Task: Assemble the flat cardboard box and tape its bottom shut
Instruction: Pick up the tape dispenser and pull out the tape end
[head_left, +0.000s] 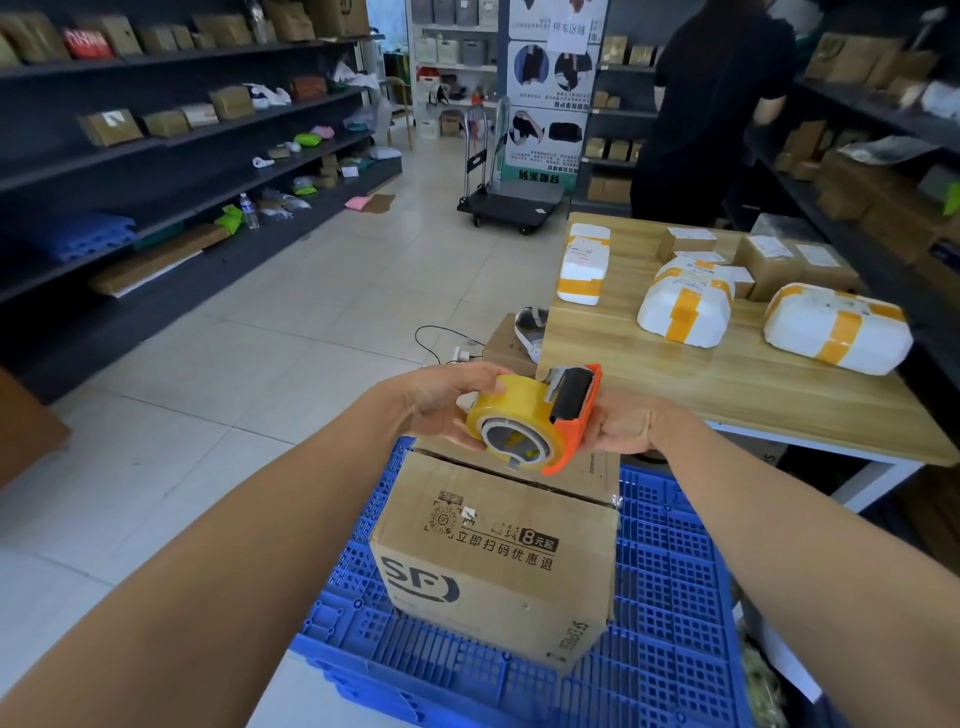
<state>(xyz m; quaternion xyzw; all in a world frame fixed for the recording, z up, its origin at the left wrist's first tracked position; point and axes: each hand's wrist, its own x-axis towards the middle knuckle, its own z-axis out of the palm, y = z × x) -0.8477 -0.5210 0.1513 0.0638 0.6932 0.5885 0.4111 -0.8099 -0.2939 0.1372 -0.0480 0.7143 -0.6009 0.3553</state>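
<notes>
The cardboard box (498, 551) stands already folded into shape on a blue plastic crate (670, 597), with its flaps closed on top and the seam between them running from our left side toward the right, a little away from us. The seam looks bare; we see no tape along it yet. Directly above its far part we hold the tape dispenser (530, 418), orange with a yellow roll. Our left hand (441, 405) is closed around the roll side, and our right hand (621, 423) grips the orange handle side. Both hands are equally near the box, just above it but not touching. We judge that the next move is to bring the dispenser down to one end of the seam and pull along its long axis. To the right is a wooden table (727, 374) with wrapped parcels (836, 327).
</notes>
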